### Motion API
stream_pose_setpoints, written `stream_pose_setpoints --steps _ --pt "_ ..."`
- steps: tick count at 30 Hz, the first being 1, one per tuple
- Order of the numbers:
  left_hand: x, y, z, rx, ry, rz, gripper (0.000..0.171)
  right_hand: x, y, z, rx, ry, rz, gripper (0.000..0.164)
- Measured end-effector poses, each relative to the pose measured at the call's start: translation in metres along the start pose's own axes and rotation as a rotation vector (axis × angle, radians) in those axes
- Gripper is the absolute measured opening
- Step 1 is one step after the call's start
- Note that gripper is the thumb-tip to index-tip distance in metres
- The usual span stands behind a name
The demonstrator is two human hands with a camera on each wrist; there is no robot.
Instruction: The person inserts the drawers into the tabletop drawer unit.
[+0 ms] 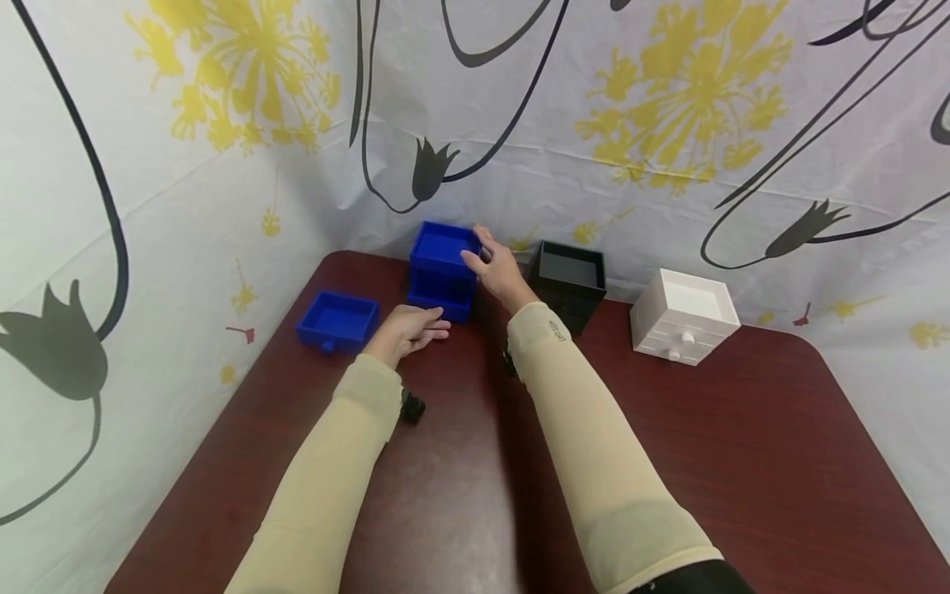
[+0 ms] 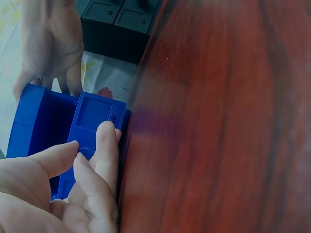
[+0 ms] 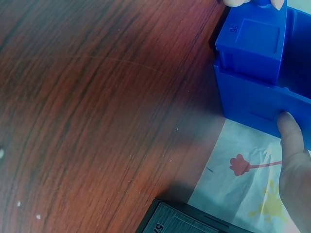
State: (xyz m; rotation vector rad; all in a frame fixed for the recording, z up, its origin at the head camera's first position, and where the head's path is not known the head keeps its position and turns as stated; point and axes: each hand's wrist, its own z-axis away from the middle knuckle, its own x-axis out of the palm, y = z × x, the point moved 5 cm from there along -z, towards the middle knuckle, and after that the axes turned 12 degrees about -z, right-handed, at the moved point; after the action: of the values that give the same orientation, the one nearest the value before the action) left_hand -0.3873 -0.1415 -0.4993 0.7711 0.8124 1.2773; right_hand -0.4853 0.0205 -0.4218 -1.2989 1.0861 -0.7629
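A small blue chest of drawers [image 1: 445, 245] stands near the back wall, its upper compartment an open gap. Its lower blue drawer [image 2: 102, 112] juts slightly beyond the casing. My left hand [image 1: 406, 332] is at the front, thumb and fingertips pinching the small knob on that drawer; the fingers partly hide the knob. On the chest's right side rests my right hand [image 1: 503, 272], fingers spread and fairly straight; in the right wrist view a fingertip [image 3: 286, 119] presses the side wall. A separate blue drawer [image 1: 337, 320] lies on the table to the left, its knob facing me.
A black chest of drawers [image 1: 570, 280] stands just right of my right hand. Further right is a white one [image 1: 684, 315] with round knobs. Patterned cloth [image 1: 519, 124] hangs behind and to the left of the dark red wooden table [image 1: 445, 495].
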Motion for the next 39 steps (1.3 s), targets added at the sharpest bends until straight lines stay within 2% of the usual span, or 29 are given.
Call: stream_pose_setpoints --steps 27,39 --pt "-0.0007 0.0021 -0.0021 -0.018 0.02 0.003 0.054 0.002 -0.0015 0.0028 -0.01 -0.003 -0.006 0.068" --pt "0.0002 0.0031 -0.0037 -0.012 0.019 0.007 0.053 0.0016 0.0001 0.0025 0.016 0.001 -0.006 0.068"
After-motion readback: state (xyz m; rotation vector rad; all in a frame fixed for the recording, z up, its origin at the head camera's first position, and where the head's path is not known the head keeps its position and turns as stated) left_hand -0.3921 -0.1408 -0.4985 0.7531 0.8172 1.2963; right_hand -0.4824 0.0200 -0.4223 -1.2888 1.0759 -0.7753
